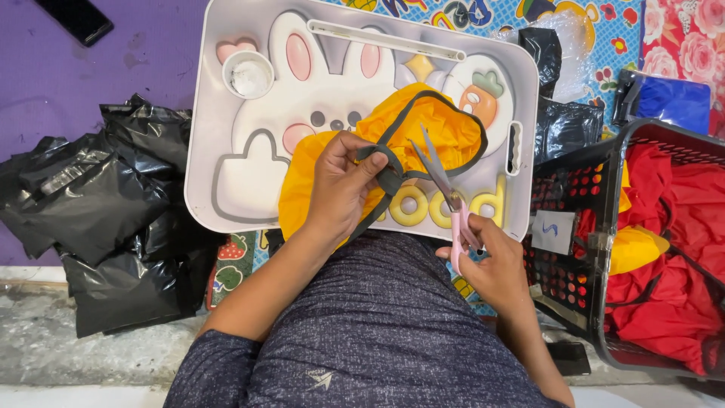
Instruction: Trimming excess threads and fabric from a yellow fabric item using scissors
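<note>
My left hand (340,177) pinches a grey strap (393,177) that edges a yellow fabric piece (445,125) lying on a white lap tray with a rabbit picture (219,113). My right hand (491,264) grips pink-handled scissors (445,193), their blades parted and pointing up toward the strap just right of my left fingers. The fabric bunches under my left hand and spreads over the tray's middle.
Black plastic bags (106,219) lie piled at the left. A dark mesh basket (574,227) at the right holds red and yellow fabric (664,249). A small white cup (248,74) sits in the tray's corner. A dark phone (75,19) lies on purple cloth.
</note>
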